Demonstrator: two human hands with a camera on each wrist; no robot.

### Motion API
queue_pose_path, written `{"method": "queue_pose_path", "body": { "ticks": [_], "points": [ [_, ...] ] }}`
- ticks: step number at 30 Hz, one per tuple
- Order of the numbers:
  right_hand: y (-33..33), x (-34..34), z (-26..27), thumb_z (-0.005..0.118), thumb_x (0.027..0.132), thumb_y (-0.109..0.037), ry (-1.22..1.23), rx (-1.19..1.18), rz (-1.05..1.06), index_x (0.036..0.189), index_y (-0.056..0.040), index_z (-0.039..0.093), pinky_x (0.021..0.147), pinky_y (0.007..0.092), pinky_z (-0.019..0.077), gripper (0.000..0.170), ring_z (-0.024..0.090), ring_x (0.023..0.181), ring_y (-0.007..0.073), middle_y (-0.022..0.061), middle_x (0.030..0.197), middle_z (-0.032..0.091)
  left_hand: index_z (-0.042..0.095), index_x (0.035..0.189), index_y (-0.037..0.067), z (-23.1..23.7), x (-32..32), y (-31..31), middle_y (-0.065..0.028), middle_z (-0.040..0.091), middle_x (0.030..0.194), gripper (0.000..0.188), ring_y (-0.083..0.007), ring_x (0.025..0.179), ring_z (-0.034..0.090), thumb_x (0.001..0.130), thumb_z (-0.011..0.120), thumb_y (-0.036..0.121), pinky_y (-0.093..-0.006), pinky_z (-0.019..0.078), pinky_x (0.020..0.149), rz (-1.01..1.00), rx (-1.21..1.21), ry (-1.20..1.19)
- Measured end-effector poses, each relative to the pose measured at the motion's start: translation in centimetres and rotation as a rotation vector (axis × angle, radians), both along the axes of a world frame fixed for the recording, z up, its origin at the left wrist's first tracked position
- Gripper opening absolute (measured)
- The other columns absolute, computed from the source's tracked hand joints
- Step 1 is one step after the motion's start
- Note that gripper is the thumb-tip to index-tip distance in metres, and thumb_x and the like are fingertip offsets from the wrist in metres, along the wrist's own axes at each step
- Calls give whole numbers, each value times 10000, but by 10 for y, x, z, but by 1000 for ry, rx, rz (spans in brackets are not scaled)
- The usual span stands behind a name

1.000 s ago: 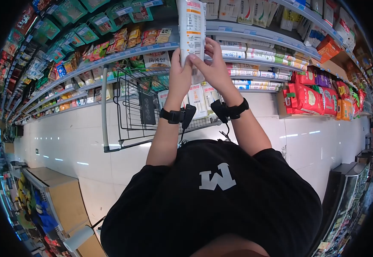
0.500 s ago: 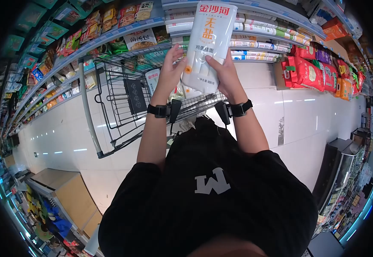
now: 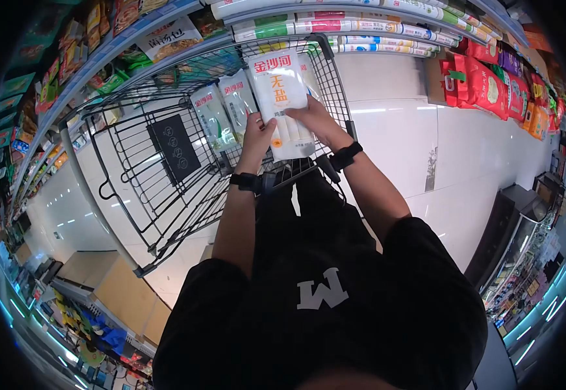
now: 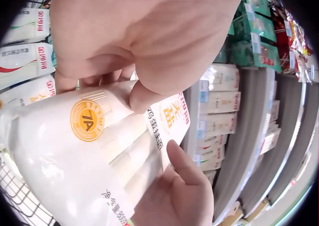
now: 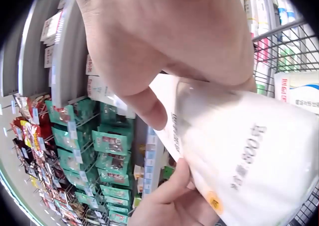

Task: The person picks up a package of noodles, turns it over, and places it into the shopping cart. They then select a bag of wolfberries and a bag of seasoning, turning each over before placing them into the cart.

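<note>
Between both hands is a white plastic pack of dried noodles (image 3: 276,81), its front with red and orange lettering turned up. My left hand (image 3: 257,138) grips its left edge, thumb on the front. On the opposite edge my right hand (image 3: 317,122) holds it the same way. In the left wrist view the pack (image 4: 124,151) shows a round orange badge, and noodle bundles are visible through the film. The right wrist view shows its lower end (image 5: 259,151), marked 800. The pack is over the shopping cart (image 3: 141,270), where more noodle packs (image 3: 210,117) lie.
Shelves hold rows of noodle packs (image 3: 361,27) beyond the cart. Large red bags (image 3: 484,88) stand in a box at the right. Green packets (image 5: 112,161) hang on a rack. A dark panel (image 3: 171,151) is fixed to the cart's wire side.
The noodle pack has come down from shelf height to over the cart, its printed front now facing up. Both hands moved with it. More of the cart is in view.
</note>
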State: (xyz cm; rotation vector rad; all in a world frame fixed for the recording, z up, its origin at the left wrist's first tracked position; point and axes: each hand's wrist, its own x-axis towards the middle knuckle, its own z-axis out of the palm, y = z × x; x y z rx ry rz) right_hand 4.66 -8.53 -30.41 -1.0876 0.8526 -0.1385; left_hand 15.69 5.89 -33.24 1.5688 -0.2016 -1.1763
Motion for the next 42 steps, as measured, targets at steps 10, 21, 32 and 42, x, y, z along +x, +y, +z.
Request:
{"method": "queue_pose_path", "body": {
  "ticks": [10,21,32,42],
  "points": [
    [-44,-10,-148,642,810,-32,309,70,86,1189,62,522,863,316,482,408,608,991,212,139,1101,621,530,1078,-54,-151,-1,-49,-138,642,940,337,-218,888,626,826,640,141,-324,481,768,-233,272,-64],
    [-69,14,-190,583,766,-81,739,-467,5,1147,8,530,884,419,486,395,608,1029,379,239,1053,640,522,1071,-22,-210,-27,-101,-155,645,929,366,-282,855,634,840,640,237,-364,488,761,-174,222,-154],
    [-61,6,-204,629,718,-115,615,-578,-15,1339,20,314,1009,465,379,709,471,1163,429,272,1242,489,523,1198,-16,-200,-43,-97,-100,622,829,407,-198,783,621,847,596,177,-327,499,716,-116,255,-313],
    [-38,-26,-140,590,779,-82,422,-710,376,1191,49,535,998,427,412,436,526,1130,395,263,1181,564,574,1117,36,-100,27,-38,-35,659,941,238,-144,843,644,944,530,193,-295,502,744,-169,332,117]
  ]
}}
